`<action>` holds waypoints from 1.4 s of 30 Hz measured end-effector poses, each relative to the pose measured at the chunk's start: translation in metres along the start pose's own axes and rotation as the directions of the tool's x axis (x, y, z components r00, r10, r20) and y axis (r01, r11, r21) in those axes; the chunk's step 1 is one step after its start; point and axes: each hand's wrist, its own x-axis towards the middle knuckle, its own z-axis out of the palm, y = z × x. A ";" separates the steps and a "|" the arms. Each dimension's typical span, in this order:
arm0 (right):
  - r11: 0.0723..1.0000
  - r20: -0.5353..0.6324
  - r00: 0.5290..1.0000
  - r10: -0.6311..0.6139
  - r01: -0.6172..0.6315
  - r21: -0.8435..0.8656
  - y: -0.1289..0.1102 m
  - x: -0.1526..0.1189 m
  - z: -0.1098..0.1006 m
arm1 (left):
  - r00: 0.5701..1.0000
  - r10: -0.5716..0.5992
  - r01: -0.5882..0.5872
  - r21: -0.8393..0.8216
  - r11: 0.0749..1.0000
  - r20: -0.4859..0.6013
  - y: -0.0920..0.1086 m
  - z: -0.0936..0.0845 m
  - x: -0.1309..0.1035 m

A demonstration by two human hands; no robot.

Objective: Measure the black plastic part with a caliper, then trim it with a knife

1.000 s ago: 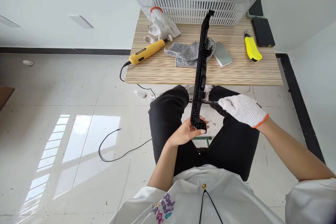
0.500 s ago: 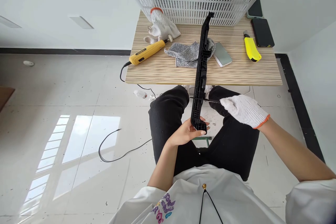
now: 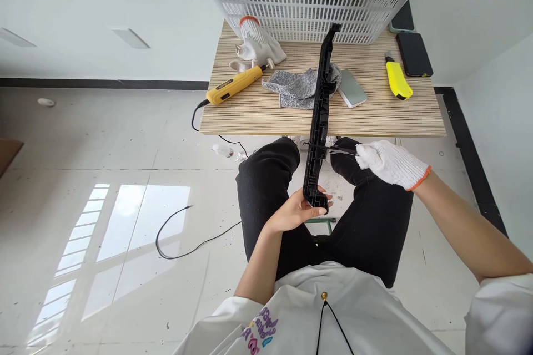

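A long black plastic part [image 3: 320, 116] stretches from above my lap up over the table. My bare left hand [image 3: 297, 211] grips its lower end. My right hand [image 3: 385, 162], in a white knitted glove with an orange cuff, is closed on a thin dark tool [image 3: 341, 150]. The tool points left and crosses the lower half of the part. Its exact kind is too small to tell.
On the striped table [image 3: 258, 119] are a yellow corded tool [image 3: 235, 85], a white glove [image 3: 260, 47], a grey cloth [image 3: 293, 89], a grey-green pad [image 3: 352, 89], a yellow cutter [image 3: 398, 79] and a black phone [image 3: 415, 54]. A white basket [image 3: 291, 8] holds black parts.
My gloved right hand has moved slightly up and to the right, and the thin tool now crosses the part a little higher. My left hand keeps its hold.
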 end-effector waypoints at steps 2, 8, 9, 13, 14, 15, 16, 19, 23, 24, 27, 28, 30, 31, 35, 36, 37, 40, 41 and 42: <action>0.997 -0.001 1.000 -0.013 0.013 0.071 0.003 0.000 0.000 | 1.000 -0.003 0.003 -0.007 1.000 -0.002 -0.001 0.000 0.000; 0.998 0.023 0.999 0.035 -0.036 0.042 0.003 -0.001 0.002 | 1.000 -0.005 0.005 -0.007 1.000 -0.003 -0.001 0.000 0.000; 0.999 0.028 0.999 0.036 -0.037 0.032 0.003 -0.001 0.002 | 1.000 -0.007 0.007 -0.009 1.000 -0.002 -0.001 0.000 0.000; 1.000 0.019 1.000 0.021 -0.021 -0.011 0.001 -0.002 0.000 | 1.000 -0.012 0.012 -0.005 1.000 -0.009 0.000 0.000 0.000; 1.000 0.019 1.000 0.011 -0.011 -0.024 0.000 -0.002 -0.001 | 1.000 -0.013 0.013 -0.002 1.000 -0.012 0.000 0.001 0.000; 0.999 0.018 1.000 0.000 0.000 -0.037 -0.001 -0.002 -0.002 | 1.000 -0.013 0.013 0.001 1.000 -0.017 0.000 0.001 0.000; 0.999 0.019 1.000 -0.014 0.015 -0.048 -0.002 -0.002 -0.003 | 1.000 -0.013 0.013 0.002 1.000 -0.021 0.000 0.001 0.000; 0.997 -0.001 1.000 -0.031 0.031 -0.075 -0.005 -0.002 -0.004 | 1.000 -0.003 0.003 -0.004 1.000 -0.015 0.001 0.000 0.000; 0.997 -0.032 0.999 -0.026 0.023 -0.079 -0.004 -0.001 -0.002 | 1.000 -0.008 0.008 -0.018 1.000 -0.006 0.001 0.000 0.001; 0.997 -0.036 0.999 -0.024 0.021 -0.079 -0.003 0.000 -0.001 | 1.000 -0.010 0.010 -0.021 1.000 -0.010 0.001 0.000 0.002; 0.997 -0.056 0.998 0.004 -0.008 -0.083 -0.001 0.001 0.002 | 1.000 -0.009 0.009 -0.026 1.000 -0.027 0.000 0.001 0.001; 0.997 -0.050 0.999 0.008 -0.012 -0.082 0.000 0.001 0.003 | 1.000 -0.010 0.009 -0.026 1.000 -0.030 0.000 0.001 0.001; 0.998 -0.024 1.000 0.009 -0.010 -0.066 0.001 0.002 0.005 | 0.999 -0.015 0.014 -0.030 0.999 -0.032 0.000 0.002 0.001; 0.999 -0.010 1.000 0.015 -0.016 -0.049 0.001 0.002 0.005 | 0.999 -0.020 0.018 -0.036 0.999 -0.033 0.000 0.002 0.001; 0.994 0.001 0.996 0.087 -0.087 0.059 -0.002 0.002 0.004 | 0.998 -0.002 0.001 -0.020 1.000 -0.063 0.002 0.004 0.000; 0.992 -0.002 0.995 0.102 -0.101 0.075 -0.004 0.001 0.004 | 0.997 0.007 -0.007 -0.006 1.000 -0.073 0.002 0.004 0.000; 0.991 -0.004 0.994 0.105 -0.105 0.084 -0.005 0.001 0.003 | 0.997 0.013 -0.012 0.008 1.000 -0.081 0.002 0.005 0.000; 0.992 0.009 0.994 0.111 -0.111 0.067 -0.008 0.002 0.000 | 0.994 0.027 -0.024 0.033 0.999 -0.102 0.001 0.005 0.001; 0.992 0.013 0.993 0.115 -0.116 0.053 -0.008 0.002 -0.001 | 0.994 0.031 -0.027 0.041 0.999 -0.106 0.000 0.005 0.001; 0.994 0.008 0.994 0.110 -0.110 0.025 -0.008 0.003 -0.002 | 0.994 0.032 -0.027 0.051 0.998 -0.108 0.000 0.005 0.001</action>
